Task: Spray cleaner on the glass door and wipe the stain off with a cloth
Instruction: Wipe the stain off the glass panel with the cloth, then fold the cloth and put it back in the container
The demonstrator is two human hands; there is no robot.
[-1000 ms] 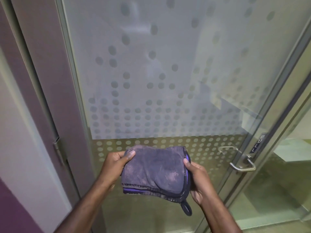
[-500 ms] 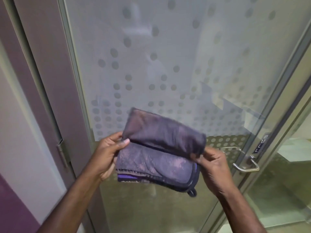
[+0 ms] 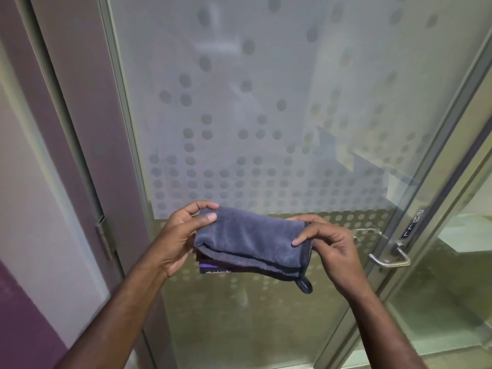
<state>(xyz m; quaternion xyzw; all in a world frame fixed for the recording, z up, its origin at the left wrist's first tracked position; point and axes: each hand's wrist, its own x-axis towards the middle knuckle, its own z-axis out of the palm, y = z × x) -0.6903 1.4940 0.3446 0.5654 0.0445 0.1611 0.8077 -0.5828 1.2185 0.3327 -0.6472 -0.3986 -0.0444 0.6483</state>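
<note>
— Holding anything, are they?

— Yes, both hands are gripping a folded grey cloth [image 3: 250, 241] in front of the glass door [image 3: 266, 102]. The left hand [image 3: 181, 235] is pinching the cloth's upper left corner between thumb and curled fingers.

— And the other one?

— The right hand [image 3: 327, 249] is clasping the right edge, thumb lying on the top face and fingers wrapping behind. A small hanging loop [image 3: 304, 284] is dangling from the cloth's lower right corner, and a strip of purple is peeking out under the fold at the lower left.

— Is the cloth touching the glass?

— I cannot tell; it is sitting level with the band where the frosted film with dots is giving way to clearer glass.

— What else is showing?

— A metal lever handle [image 3: 390, 258] is sitting on the door just to the right of the right hand, with a small sign plate [image 3: 412, 222] above it. A hinge [image 3: 105, 238] is showing on the frame to the left, beside a purple and white wall [image 3: 32, 209].
</note>
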